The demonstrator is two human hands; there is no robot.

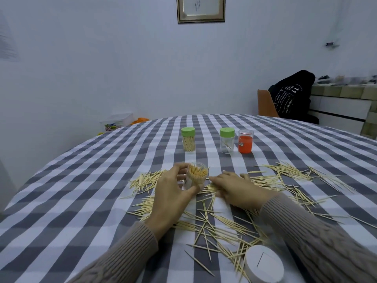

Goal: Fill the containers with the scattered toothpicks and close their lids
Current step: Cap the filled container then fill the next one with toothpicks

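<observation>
My left hand (173, 193) grips an open clear container (196, 176) packed with upright toothpicks, tilted a little toward me. My right hand (234, 188) lies flat on scattered toothpicks (214, 223) just right of that container, fingers stretched toward it. More loose toothpicks (289, 172) spread across the checked cloth to the right and left. A white lid (264, 264) lies near the front edge. Farther back stand a full green-lidded container (188, 139), a nearly empty green-lidded container (227, 140) and an orange container (245, 141) with no lid on it.
The round table (81, 180) wears a grey and white checked cloth. Behind it at the right is a chair (265, 104) draped with a black garment (291, 97). A clear plastic box (117, 121) sits beyond the far left edge.
</observation>
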